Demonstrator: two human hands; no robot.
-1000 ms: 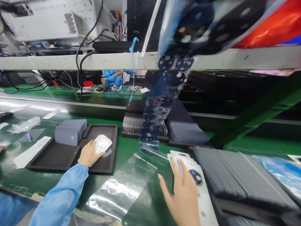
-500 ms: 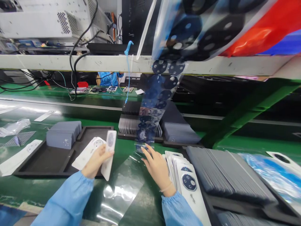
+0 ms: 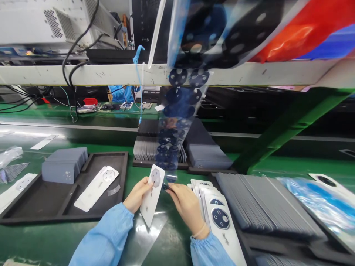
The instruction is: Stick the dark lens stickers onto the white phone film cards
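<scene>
My left hand (image 3: 139, 194) grips a white panel (image 3: 149, 207) with a grey round camera area at its top, tilted upright over the green table. Just right of it, my right hand (image 3: 187, 205) pinches a small dark round sticker (image 3: 165, 186) close to the panel's upper edge. Above my right hand hangs a clear strip (image 3: 177, 111) with rows of dark round stickers. White panels with dark camera stickers (image 3: 221, 218) stand fanned to the right of my right hand. More white panels (image 3: 95, 188) lie in the black tray (image 3: 63, 218) at the left.
Grey sheets fill a right tray (image 3: 266, 203) and stand in the left tray. Behind my hands are more racked sheets (image 3: 148, 148). A white shelf beam (image 3: 111, 75) crosses above, with a green post (image 3: 294, 125) at right. Blue film (image 3: 324, 203) lies far right.
My left hand has brought the white panel right, towards my right hand. My right hand has closed on a dark sticker near the strip's lower end. The view has shifted slightly.
</scene>
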